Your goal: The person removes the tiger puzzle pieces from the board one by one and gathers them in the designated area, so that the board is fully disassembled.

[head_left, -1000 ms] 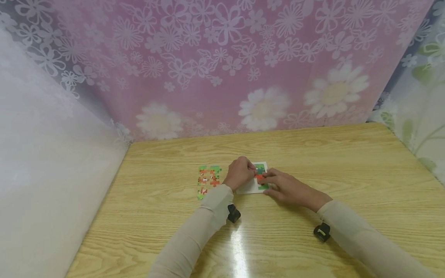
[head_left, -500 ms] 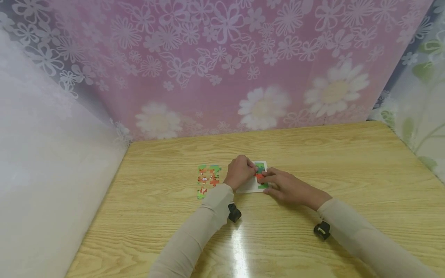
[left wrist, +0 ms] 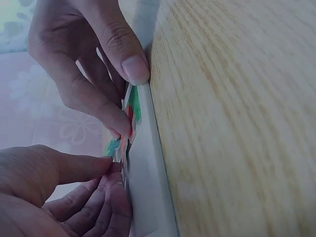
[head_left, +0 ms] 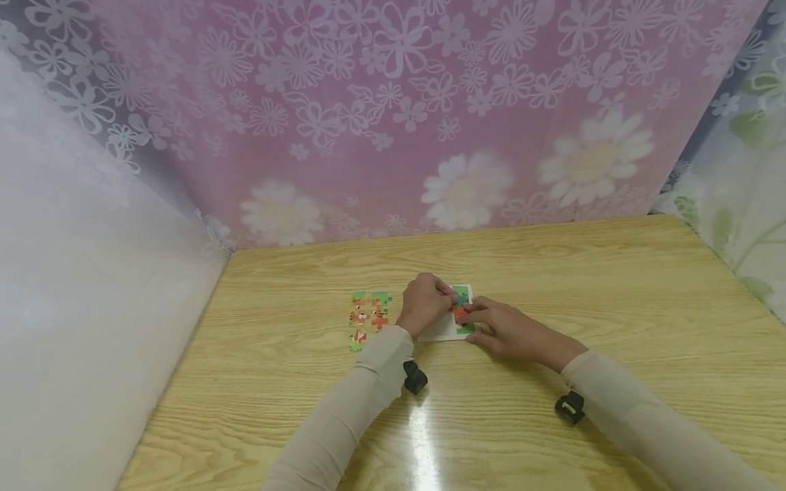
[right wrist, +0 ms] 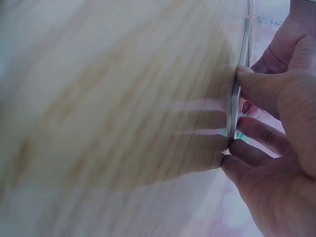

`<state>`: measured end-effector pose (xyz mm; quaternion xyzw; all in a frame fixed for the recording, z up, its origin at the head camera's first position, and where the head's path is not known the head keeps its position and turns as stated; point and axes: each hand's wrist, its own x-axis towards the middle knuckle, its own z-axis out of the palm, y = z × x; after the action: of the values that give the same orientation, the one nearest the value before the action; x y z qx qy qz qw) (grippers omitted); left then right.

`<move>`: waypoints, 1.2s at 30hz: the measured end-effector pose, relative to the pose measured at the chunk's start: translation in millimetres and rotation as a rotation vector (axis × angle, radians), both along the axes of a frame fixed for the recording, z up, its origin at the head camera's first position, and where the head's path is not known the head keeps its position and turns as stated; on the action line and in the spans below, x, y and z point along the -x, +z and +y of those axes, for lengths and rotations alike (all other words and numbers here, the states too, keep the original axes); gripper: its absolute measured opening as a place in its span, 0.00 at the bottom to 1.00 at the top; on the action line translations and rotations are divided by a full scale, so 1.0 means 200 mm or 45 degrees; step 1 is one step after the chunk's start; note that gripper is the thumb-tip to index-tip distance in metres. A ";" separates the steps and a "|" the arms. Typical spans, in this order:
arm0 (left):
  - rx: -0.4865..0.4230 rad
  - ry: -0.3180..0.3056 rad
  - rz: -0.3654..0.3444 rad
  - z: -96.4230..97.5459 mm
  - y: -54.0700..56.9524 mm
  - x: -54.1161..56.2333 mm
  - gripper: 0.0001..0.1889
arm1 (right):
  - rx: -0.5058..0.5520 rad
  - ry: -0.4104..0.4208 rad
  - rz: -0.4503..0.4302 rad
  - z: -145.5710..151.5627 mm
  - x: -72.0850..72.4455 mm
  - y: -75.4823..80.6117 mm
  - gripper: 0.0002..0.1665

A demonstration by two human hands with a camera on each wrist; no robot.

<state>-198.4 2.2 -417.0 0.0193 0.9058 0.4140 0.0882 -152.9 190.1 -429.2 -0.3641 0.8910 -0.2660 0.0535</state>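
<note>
A white puzzle board [head_left: 439,332] lies on the table, with green and red jigsaw pieces [head_left: 460,294] along its right side. Over its middle, my left hand [head_left: 425,303] pinches a small puzzle piece [left wrist: 123,150] between thumb and index finger, at the edge of the laid pieces; the fingertips cover most of it. My right hand [head_left: 510,331] grips the board's near right corner, its thumb on the front edge in the right wrist view. Its index finger [left wrist: 121,121] touches a red piece. Other right fingertips [right wrist: 229,160] rest at the board's right edge.
Left of the board, several loose jigsaw pieces [head_left: 361,316] with an orange tiger face and green edges lie grouped on the wooden table [head_left: 276,382]. A pink floral curtain [head_left: 368,136] hangs behind the table; a pale sheet [head_left: 92,286] borders its left side.
My left fingertips have shifted very slightly to the right and away over the board. The right hand keeps its hold on the corner, and the loose pieces stay put.
</note>
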 end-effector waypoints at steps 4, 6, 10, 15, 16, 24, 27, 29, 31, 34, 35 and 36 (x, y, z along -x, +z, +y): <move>-0.007 0.004 0.033 0.00 0.00 -0.01 0.05 | 0.003 0.002 0.010 0.00 0.00 -0.01 0.19; -0.017 -0.001 0.051 0.00 0.01 -0.01 0.05 | 0.007 0.008 0.017 0.00 0.00 -0.01 0.19; -0.046 -0.010 0.102 -0.02 0.01 -0.02 0.05 | 0.019 0.019 0.034 0.00 0.00 -0.01 0.20; -0.085 -0.017 0.203 -0.09 0.02 -0.01 0.04 | 0.019 0.001 0.038 0.00 0.00 0.00 0.21; -0.092 -0.017 0.218 -0.11 0.02 -0.01 0.04 | 0.015 -0.006 0.030 0.00 0.00 0.00 0.21; -0.131 0.033 0.193 -0.30 0.04 -0.02 0.04 | -0.004 -0.029 -0.013 0.00 -0.01 0.00 0.20; -0.113 0.068 0.163 -0.36 0.05 -0.02 0.04 | -0.009 -0.027 -0.012 0.00 -0.01 0.01 0.20; -0.098 0.095 0.150 -0.40 0.05 -0.02 0.04 | -0.010 -0.024 -0.012 0.00 -0.01 0.01 0.20; -0.102 0.119 0.135 -0.43 0.04 -0.02 0.04 | -0.010 -0.022 -0.015 0.00 -0.01 0.01 0.20; -0.124 0.139 0.124 -0.47 0.05 -0.03 0.04 | -0.008 -0.018 -0.013 0.00 -0.01 0.01 0.20; -0.139 0.139 0.116 -0.48 0.05 -0.03 0.04 | -0.007 -0.017 -0.011 0.00 -0.01 0.01 0.20; -0.155 0.140 0.104 -0.49 0.05 -0.03 0.04 | -0.005 -0.017 -0.008 0.00 -0.01 0.00 0.20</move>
<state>-191.8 -96.1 -406.9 -0.0081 0.8815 0.4714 0.0269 -150.5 190.4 -428.2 -0.3574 0.8937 -0.2656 0.0553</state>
